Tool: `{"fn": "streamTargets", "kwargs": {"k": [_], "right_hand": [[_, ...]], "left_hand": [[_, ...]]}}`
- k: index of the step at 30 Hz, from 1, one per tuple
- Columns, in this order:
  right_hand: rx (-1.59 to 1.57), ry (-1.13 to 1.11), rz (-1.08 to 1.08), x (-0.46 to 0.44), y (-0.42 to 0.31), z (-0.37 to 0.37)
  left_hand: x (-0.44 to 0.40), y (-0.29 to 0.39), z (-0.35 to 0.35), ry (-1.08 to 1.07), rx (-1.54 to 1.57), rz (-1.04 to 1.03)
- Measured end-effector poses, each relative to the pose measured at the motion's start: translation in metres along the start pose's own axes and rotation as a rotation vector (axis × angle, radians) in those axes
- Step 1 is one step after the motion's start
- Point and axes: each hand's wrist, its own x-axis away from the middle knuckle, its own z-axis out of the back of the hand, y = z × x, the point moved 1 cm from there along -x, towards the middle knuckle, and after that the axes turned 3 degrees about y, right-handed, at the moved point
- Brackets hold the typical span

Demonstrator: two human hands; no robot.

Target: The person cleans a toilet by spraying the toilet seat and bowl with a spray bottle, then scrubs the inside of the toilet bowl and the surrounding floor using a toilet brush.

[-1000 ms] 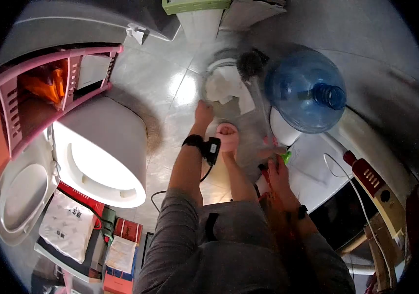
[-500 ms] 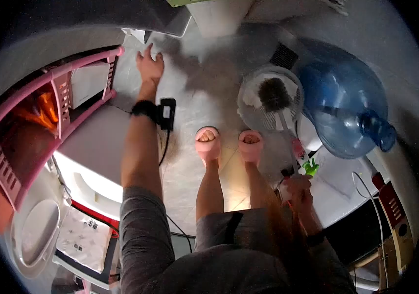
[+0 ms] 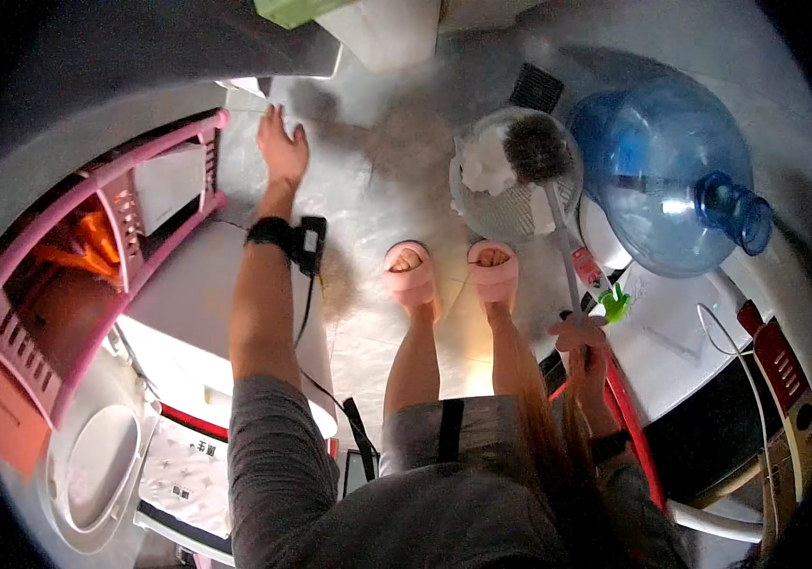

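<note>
From the head camera I record the following. The left hand [image 3: 283, 152], upper left of the frame, has its fingers spread and holds nothing; its fingertips are near a white piece [image 3: 254, 85] at the edge of the floor. The right hand [image 3: 581, 334], right of centre and lower, has its fingers closed around the lower handle of a brush [image 3: 536, 149]. The dark bristle head stands over a pale slatted basket [image 3: 512, 220] holding white crumpled matter, upper right of centre; I cannot tell whether they touch.

Markings: the white package [image 3: 183, 474], lower left, bears black Chinese characters, too small for me to read reliably. The salmon box [image 3: 8, 417], far left, carries a faint line of print, illegible. The red bottle [image 3: 588, 268], just beside the brush handle, shows a label I cannot read. I find no readable lettering on the blue water bottle [image 3: 672, 180], upper right.
</note>
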Motion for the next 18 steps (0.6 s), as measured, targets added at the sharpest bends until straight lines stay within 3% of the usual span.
{"fn": "streamTargets", "kwargs": {"k": [4,6,10,12,14,16,17,18], "right_hand": [[-0.102,0.159,-0.026,0.012,0.000,0.003],[-0.093,-0.065,-0.216,0.005,-0.011,0.009],[-0.118,-0.058,-0.138,-0.017,0.011,-0.005],[-0.077,-0.016,0.026,-0.022,0.029,-0.011],[-0.085,0.020,0.015,-0.023,0.034,-0.015],[-0.100,0.049,-0.001,-0.022,0.025,-0.018],[-0.185,0.027,-0.051,-0.020,0.021,-0.017],[-0.272,0.008,-0.100,-0.018,0.013,-0.016]], "left_hand": [[-0.012,0.006,0.014,0.003,0.004,0.174],[-0.039,-0.007,0.009,-0.069,-0.233,0.264],[-0.086,-0.026,0.001,-0.260,-0.394,0.503],[-0.096,-0.055,-0.012,-0.278,-0.586,0.206],[-0.090,-0.056,-0.014,-0.254,-0.482,0.225],[-0.081,-0.053,-0.008,-0.066,-0.356,0.259],[-0.065,-0.048,-0.012,0.159,-0.319,0.170],[-0.053,-0.033,-0.007,0.132,-0.213,0.202]]}}
